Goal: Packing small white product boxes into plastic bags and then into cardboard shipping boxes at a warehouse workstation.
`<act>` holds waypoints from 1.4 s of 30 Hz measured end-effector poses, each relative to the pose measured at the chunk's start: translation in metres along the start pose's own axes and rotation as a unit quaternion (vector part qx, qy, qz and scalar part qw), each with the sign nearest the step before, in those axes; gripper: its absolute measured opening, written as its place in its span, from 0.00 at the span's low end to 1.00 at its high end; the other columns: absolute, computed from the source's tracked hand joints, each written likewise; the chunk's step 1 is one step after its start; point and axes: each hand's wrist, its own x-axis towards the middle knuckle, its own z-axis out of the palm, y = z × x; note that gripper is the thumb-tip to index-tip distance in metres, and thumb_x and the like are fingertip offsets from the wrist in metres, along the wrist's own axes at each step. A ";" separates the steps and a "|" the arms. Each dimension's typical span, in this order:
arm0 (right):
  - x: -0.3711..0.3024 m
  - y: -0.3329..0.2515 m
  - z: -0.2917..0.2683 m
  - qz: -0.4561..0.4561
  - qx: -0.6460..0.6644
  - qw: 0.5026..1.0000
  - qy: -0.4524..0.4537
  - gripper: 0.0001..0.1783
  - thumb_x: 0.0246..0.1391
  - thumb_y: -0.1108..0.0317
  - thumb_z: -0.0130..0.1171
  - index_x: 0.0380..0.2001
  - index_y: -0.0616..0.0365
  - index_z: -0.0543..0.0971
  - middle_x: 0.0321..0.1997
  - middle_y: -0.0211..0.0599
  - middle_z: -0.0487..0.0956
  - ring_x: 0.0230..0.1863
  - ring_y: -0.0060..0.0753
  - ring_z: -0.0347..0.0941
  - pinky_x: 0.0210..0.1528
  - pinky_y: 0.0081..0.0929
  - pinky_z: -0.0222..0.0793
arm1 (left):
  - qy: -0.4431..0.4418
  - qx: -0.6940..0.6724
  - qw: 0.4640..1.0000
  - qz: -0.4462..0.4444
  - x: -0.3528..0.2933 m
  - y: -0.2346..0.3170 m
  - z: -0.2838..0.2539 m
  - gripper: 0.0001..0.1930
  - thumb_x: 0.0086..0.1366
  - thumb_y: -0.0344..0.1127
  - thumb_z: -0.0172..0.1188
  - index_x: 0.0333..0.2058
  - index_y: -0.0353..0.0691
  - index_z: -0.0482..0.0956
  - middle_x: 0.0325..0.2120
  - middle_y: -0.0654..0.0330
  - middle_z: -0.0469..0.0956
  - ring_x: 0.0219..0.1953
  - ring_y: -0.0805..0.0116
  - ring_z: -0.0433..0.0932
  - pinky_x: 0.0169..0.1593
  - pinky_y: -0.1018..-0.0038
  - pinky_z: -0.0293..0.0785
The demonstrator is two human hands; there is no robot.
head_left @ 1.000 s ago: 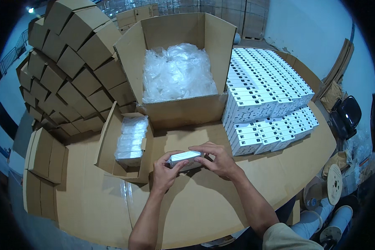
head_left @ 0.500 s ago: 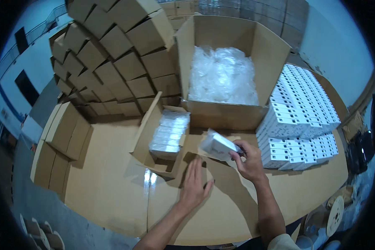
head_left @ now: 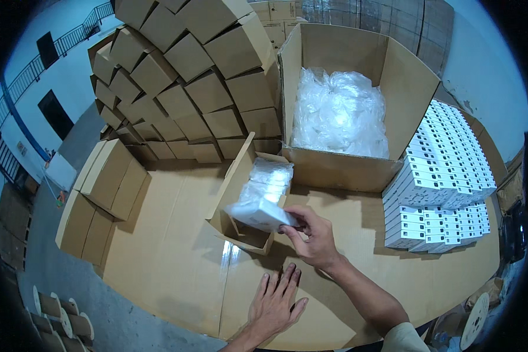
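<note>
Between its thumb and fingers, my right hand (head_left: 314, 237) grips one end of a small white box (head_left: 261, 214) in a clear plastic bag. That box is tilted over the near end of an open brown carton (head_left: 232, 202). Inside the carton stands a row of similar bagged boxes (head_left: 270, 179), partly hidden by the held one. My left hand (head_left: 277, 302) lies flat on the cardboard-covered table (head_left: 170, 258), fingers apart, just in front of the carton, holding nothing.
A large open carton (head_left: 346, 170) full of clear plastic bags (head_left: 340, 114) stands behind. White boxes (head_left: 440, 176) are stacked at the right. Brown cartons (head_left: 211, 94) are piled at the back left, with several more cartons (head_left: 102, 205) along the table's left edge.
My right hand has carried the bagged box leftward, from beside the carton to over its near end. My left hand now rests farther from the carton, and the view has shifted.
</note>
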 end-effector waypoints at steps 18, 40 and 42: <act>0.019 -0.014 0.023 -0.111 -0.313 0.931 -0.149 0.24 0.50 0.80 0.58 0.52 0.57 0.76 0.47 0.50 0.75 0.49 0.52 0.76 0.48 0.44 0.76 | -0.021 -0.025 0.999 -0.018 0.003 -0.003 0.014 0.35 0.68 0.56 0.55 0.63 0.32 0.66 0.64 0.44 0.64 0.68 0.42 0.58 0.70 0.42 0.51; -0.032 -0.029 -0.036 0.001 -0.336 0.932 -0.138 0.43 0.63 0.57 0.57 0.76 0.40 0.49 0.77 0.51 0.49 0.68 0.58 0.60 0.66 0.52 0.63 | 0.027 -0.064 0.998 0.009 0.048 0.005 0.028 0.37 0.66 0.50 0.58 0.66 0.31 0.62 0.64 0.41 0.63 0.67 0.36 0.58 0.68 0.43 0.54; -0.044 -0.027 -0.063 0.004 -0.364 0.927 -0.096 0.43 0.62 0.58 0.57 0.76 0.43 0.50 0.77 0.51 0.50 0.67 0.58 0.61 0.65 0.51 0.64 | 0.016 -0.045 0.998 0.030 0.063 0.008 0.031 0.36 0.66 0.48 0.56 0.67 0.31 0.61 0.66 0.42 0.61 0.70 0.38 0.54 0.70 0.44 0.51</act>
